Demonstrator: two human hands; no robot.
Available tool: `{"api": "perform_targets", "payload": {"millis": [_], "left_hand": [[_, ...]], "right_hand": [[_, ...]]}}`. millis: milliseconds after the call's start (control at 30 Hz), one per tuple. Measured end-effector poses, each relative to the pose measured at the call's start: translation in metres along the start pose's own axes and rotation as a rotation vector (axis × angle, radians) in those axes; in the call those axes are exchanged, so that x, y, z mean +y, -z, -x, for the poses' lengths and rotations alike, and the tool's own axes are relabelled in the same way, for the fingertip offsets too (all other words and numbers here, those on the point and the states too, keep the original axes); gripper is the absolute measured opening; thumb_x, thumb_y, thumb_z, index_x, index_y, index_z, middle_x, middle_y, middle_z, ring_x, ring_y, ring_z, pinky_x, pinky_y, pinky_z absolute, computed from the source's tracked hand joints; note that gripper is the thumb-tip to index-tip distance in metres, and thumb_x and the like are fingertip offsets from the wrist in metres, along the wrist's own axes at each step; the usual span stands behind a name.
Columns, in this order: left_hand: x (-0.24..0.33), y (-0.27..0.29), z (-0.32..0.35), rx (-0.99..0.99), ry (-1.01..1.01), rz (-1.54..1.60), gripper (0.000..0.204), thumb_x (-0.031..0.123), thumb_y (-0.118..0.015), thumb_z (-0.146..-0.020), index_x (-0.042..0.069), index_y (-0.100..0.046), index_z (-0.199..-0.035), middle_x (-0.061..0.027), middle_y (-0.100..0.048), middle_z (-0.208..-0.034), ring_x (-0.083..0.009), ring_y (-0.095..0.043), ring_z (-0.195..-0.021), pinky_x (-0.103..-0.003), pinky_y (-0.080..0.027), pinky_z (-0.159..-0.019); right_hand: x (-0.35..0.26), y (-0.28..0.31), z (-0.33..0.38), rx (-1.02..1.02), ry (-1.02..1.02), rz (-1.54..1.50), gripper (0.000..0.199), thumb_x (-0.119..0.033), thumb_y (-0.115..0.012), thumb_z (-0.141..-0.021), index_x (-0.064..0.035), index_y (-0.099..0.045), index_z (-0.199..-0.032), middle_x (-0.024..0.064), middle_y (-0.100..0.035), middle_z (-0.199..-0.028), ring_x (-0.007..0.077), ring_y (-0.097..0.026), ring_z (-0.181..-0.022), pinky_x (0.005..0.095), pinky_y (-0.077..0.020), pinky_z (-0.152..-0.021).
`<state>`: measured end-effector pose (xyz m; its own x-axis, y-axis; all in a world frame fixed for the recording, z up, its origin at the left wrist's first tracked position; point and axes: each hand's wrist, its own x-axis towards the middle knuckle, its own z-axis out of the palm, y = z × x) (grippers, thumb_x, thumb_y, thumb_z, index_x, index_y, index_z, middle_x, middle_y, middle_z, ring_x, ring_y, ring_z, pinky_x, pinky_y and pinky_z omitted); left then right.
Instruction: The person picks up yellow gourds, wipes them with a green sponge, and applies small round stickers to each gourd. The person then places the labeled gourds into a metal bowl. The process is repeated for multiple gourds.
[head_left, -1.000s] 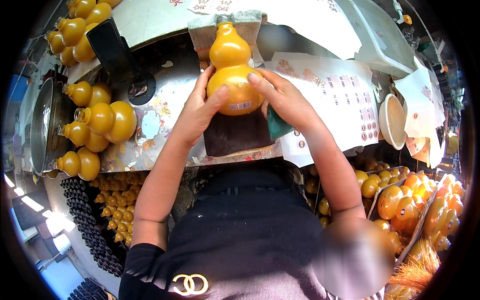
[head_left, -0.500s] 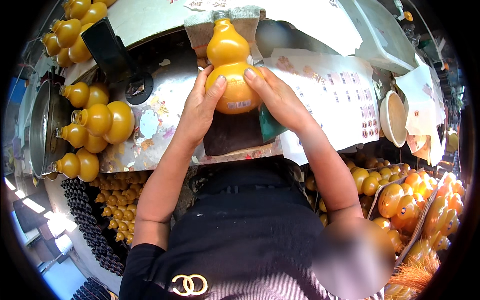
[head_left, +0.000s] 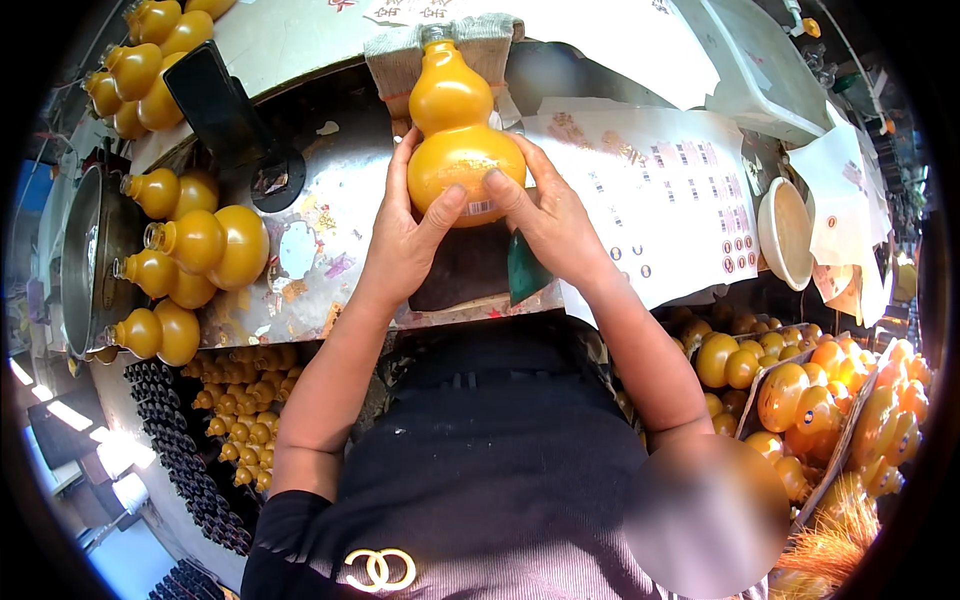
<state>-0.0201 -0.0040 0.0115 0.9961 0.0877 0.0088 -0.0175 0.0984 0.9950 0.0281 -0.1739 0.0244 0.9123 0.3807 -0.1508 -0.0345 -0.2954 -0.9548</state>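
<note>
Two hands: both wrapped round one gourd-shaped orange bottle (head_left: 455,135), held upright over the middle of the counter.
Far left: metal pot (head_left: 85,265) at the counter's edge; beside it, loose gourd bottles (head_left: 200,245) lying on their sides, necks pointing left, uncapped.
Upper left: more gourd bottles (head_left: 140,65) clustered at the rim; black handled tool (head_left: 225,125) lying just right of them.
Left hand (head_left: 405,250): closed on the bottle's lower bulb from the left, thumb across the front near a small label, fingers hidden behind.
Bottle: narrow waist and smaller upper bulb rising clear above both hands; neck up against a folded grey cloth (head_left: 440,50).
Right hand (head_left: 545,220): gripping the same lower bulb from the right, thumb tip on the front just beside the left thumb, fingers curled round the far side.
Under the hands: dark pad (head_left: 455,270) and a green corner (head_left: 525,275), not touching the bottle as far as can be told.
Surface: shiny metal counter (head_left: 320,215), scuffed and stained.
Right of hands: printed paper sheet (head_left: 670,190) spread flat; round cream bowl (head_left: 785,232) near its right edge.
Lower left: rack of small bottles and dark caps (head_left: 215,440) below the counter.
Lower right: crates of filled orange bottles (head_left: 820,400), well apart from the hands.
</note>
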Motion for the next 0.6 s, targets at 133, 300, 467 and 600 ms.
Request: {"api": "perform_targets", "payload": {"millis": [133, 300, 467, 600], "left_hand": [[-0.002, 0.003, 0.0, -0.029, 0.025, 0.077, 0.079, 0.035, -0.06, -0.094, 0.0, -0.015, -0.149, -0.0162, -0.033, -0.144, -0.0237, -0.036, -0.133, -0.034, -0.032, -0.109], [-0.005, 0.007, -0.001, -0.064, 0.044, 0.185, 0.078, 0.035, -0.058, -0.095, 0.0, -0.013, -0.149, -0.016, -0.03, -0.147, -0.024, -0.033, -0.135, -0.035, -0.027, -0.111], [-0.004, 0.007, -0.004, 0.023, 0.063, 0.244, 0.075, 0.036, -0.058, -0.094, -0.001, -0.021, -0.147, -0.0163, -0.035, -0.143, -0.0233, -0.035, -0.133, -0.034, -0.029, -0.11], [0.006, -0.012, -0.011, 0.131, 0.01, 0.028, 0.072, 0.04, -0.061, -0.091, -0.003, -0.031, -0.141, -0.0168, -0.043, -0.134, -0.0216, -0.044, -0.125, -0.032, -0.036, -0.104]], "right_hand": [[0.008, 0.0, -0.002, -0.028, -0.023, -0.118, 0.078, -0.054, -0.06, -0.089, 0.0011, -0.038, -0.14, 0.0175, -0.061, -0.11, 0.0188, -0.062, -0.092, 0.0288, -0.0484, -0.083], [0.003, 0.004, 0.0, -0.091, -0.089, -0.255, 0.078, -0.053, -0.058, -0.091, 0.0, -0.036, -0.143, 0.009, -0.059, -0.099, 0.0095, -0.053, -0.073, 0.0245, -0.0473, -0.07], [-0.009, 0.013, -0.002, -0.122, -0.161, -0.214, 0.077, -0.056, -0.05, -0.092, 0.0025, -0.038, -0.141, 0.0142, -0.061, -0.106, 0.0139, -0.058, -0.08, 0.0261, -0.0477, -0.075], [-0.008, 0.007, -0.012, -0.046, -0.034, 0.126, 0.081, -0.062, -0.047, -0.091, 0.0058, -0.042, -0.136, 0.0218, -0.061, -0.114, 0.0252, -0.061, -0.102, 0.0316, -0.0458, -0.09]]}}
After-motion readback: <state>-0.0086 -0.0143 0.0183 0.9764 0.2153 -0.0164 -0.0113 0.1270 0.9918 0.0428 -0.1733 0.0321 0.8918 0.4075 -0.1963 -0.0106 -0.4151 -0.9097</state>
